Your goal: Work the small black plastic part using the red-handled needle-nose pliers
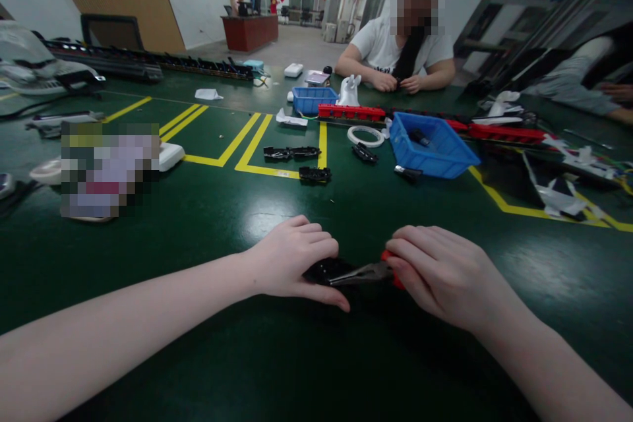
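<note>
My left hand point(291, 260) grips a small black plastic part point(324, 270) above the green table, its fingers curled over the far side and the thumb stretched along the near side. My right hand point(440, 273) is closed round the red handles of needle-nose pliers point(366, 273). The pliers' long metal jaws point left, and their tips touch or overlap the black part; whether they clamp it I cannot tell. Much of the part is hidden in my left hand. Further off lie similar black parts point(315, 175).
Beyond my hands stand a blue bin point(432, 148) with dark pieces inside, a roll of white tape point(365, 136) and a smaller blue bin point(313, 99). A phone point(111, 178) lies at left. Red strips point(351, 112) cross the table's far part. A person point(403, 46) sits opposite.
</note>
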Motion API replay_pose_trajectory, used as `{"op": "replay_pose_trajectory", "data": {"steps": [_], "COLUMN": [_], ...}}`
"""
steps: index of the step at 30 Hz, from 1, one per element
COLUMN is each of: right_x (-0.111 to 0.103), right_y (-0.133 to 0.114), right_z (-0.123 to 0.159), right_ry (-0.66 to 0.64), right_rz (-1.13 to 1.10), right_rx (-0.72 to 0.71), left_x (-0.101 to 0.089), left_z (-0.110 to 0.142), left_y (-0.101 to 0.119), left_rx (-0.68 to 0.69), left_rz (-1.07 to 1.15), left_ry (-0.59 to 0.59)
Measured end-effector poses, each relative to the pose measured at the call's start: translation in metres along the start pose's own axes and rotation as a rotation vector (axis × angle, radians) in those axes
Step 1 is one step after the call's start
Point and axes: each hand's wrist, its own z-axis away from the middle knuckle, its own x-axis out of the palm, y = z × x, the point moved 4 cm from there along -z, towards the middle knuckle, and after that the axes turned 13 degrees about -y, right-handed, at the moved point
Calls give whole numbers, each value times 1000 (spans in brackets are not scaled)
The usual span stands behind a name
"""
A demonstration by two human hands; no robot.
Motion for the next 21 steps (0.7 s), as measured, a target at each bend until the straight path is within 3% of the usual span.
{"op": "replay_pose_trajectory", "data": {"steps": [8, 21], "right_x": [-2, 6], "right_y": [4, -3], "right_z": [2, -1], "right_ry": [39, -21], "right_rz": [2, -76], "right_rx": [32, 21], "left_x": [-2, 0], "left_z": [1, 1], "left_y": [-1, 3], "left_rx": [21, 76], "left_rz": [33, 0], "left_ry": [-4, -26]}}
